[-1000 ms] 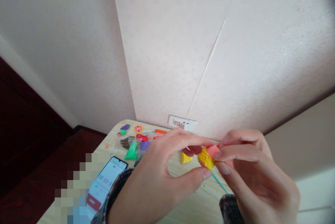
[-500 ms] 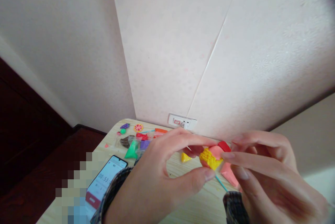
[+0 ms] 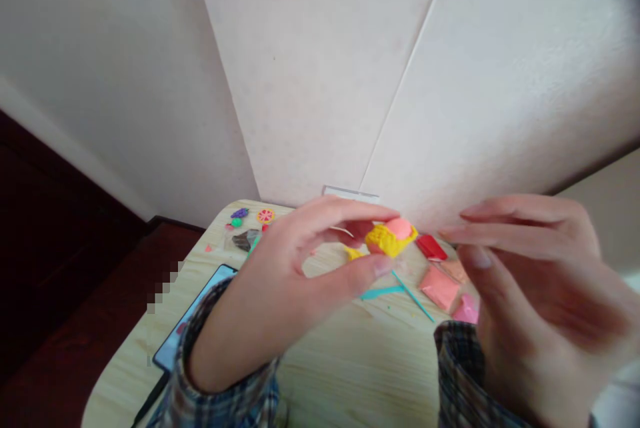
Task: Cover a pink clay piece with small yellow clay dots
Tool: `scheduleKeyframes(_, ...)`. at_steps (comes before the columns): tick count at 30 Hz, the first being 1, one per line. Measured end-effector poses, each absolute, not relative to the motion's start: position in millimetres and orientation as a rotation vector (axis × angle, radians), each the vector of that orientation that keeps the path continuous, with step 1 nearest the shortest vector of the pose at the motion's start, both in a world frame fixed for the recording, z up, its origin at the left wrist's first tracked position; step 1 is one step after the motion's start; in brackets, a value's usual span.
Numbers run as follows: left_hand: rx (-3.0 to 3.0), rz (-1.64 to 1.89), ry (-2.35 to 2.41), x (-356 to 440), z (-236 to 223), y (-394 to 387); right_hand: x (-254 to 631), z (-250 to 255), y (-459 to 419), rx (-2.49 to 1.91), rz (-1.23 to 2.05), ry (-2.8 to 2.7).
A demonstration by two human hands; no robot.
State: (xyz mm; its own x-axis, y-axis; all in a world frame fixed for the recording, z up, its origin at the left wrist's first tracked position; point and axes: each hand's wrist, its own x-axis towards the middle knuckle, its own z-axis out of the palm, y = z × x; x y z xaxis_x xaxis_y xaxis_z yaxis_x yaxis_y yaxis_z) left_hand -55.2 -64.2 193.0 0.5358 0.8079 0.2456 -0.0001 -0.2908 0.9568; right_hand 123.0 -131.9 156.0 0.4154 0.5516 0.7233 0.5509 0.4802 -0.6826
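My left hand grips a small lump of modelling clay between thumb and fingertips. The lump is pink, with a rough, crumpled yellow layer wrapped around its lower part and a smooth pink bulge showing on top. To the right, apart from the lump, my right hand hovers with its fingers stretched forward and the thumb below them. Nothing shows between these fingers, and they are slightly blurred. Beneath the lump, a thin blue-green stick and a flat turquoise tool lie on the table.
Packets of clay, one red, one salmon and one pink, lie near my right hand. A phone rests by my left sleeve. Purple grapes and a fruit slice sit at the far left. A wall rises behind.
My right hand has drawn away from the clay lump to the right. My left hand has moved up and slightly left with the lump, and the view has shifted.
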Motion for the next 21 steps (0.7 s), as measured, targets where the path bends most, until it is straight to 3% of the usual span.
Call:
scheduleKeyframes(8,1.601,0.998,0.733,-60.1,196.3,-64.5,169.5,134.2,-154.0,-1.433,0.233,-1.504)
scheduleKeyframes(17,1.725,0.996,0.706,-59.2,200.0,-66.6,180.1,35.3,-154.9,-1.762,0.431,-1.768)
scheduleKeyframes(21,1.851,0.978,0.83,-62.7,202.6,-68.6,164.0,19.4,-151.3,-1.749,0.571,-1.845)
